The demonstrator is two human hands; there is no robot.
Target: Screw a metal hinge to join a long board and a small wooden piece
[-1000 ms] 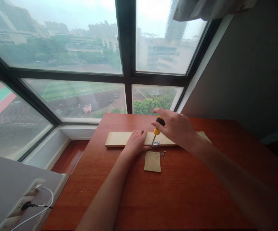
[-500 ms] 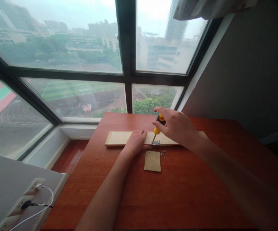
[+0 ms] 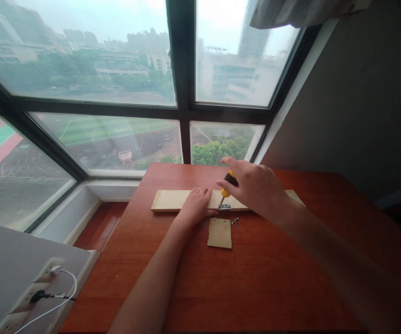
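Note:
A long pale wooden board (image 3: 172, 200) lies across the far part of the red-brown table (image 3: 256, 278). My left hand (image 3: 196, 204) rests flat on the board, fingers stretched out, holding it down. My right hand (image 3: 254, 185) is closed around a yellow-and-black screwdriver (image 3: 226, 186), which stands nearly upright with its tip on a small metal hinge (image 3: 225, 207) at the board's near edge. A small square wooden piece (image 3: 219, 233) lies just in front of the board. Loose screws (image 3: 235, 222) sit beside it.
Large windows (image 3: 117, 93) rise behind the table. A grey wall stands on the right. At the lower left, a white power strip (image 3: 29, 297) with plugged cables sits on a grey surface.
My right hand has turned slightly on the screwdriver handle, covering more of it. My left hand and the board have stayed in place.

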